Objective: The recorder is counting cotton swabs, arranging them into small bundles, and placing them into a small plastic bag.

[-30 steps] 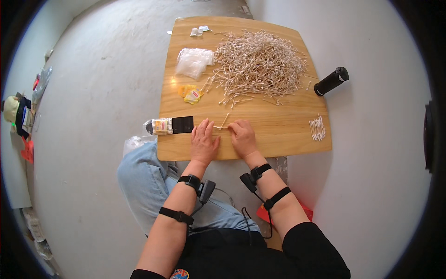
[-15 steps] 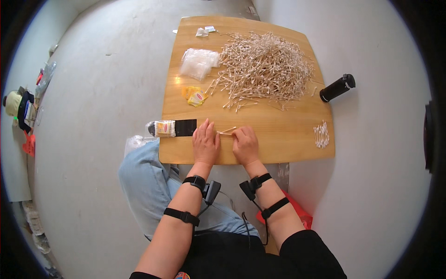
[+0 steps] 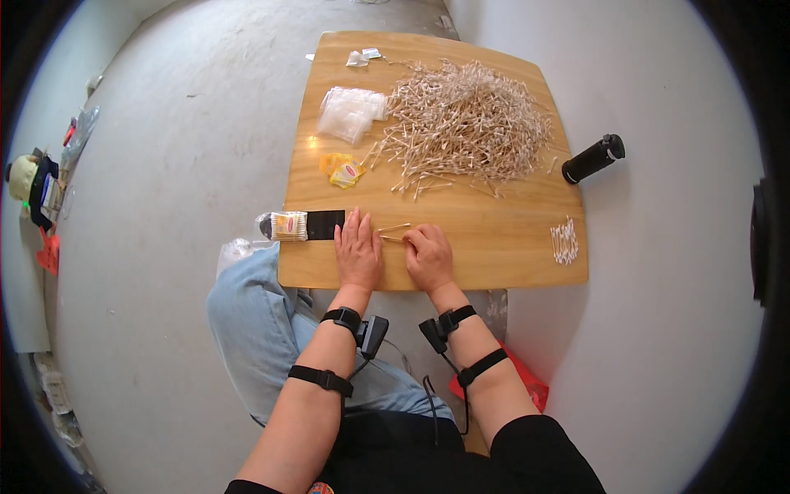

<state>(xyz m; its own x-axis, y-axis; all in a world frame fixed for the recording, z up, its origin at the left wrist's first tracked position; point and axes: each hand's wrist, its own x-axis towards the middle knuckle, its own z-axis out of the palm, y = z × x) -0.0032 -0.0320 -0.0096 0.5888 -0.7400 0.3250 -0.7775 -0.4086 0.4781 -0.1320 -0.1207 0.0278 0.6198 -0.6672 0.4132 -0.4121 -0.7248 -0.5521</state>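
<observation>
My left hand [image 3: 359, 251] lies flat near the table's front edge, its fingers stretched out over the right end of a black strip [image 3: 324, 225]. Just right of it, my right hand [image 3: 429, 257] has its fingertips pinched on a cotton swab [image 3: 392, 239] that points toward the left hand. A second cotton swab [image 3: 395, 226] rests on the table slightly farther off, between the two hands. At the strip's left end is a clear packet of cotton swabs [image 3: 289, 226] with a yellow and red label.
A big heap of cotton swabs [image 3: 469, 123] covers the far right of the wooden table [image 3: 494, 255]. Clear bags [image 3: 352, 114] and yellow cards [image 3: 341, 169] lie left of it. A black bottle [image 3: 592, 159] stands at the right edge, above a small swab group [image 3: 564, 241].
The swab beyond my right fingertips now lies apart from the pinched one and nearer my left hand. My left fingers have straightened a little. The whole view has shifted slightly.
</observation>
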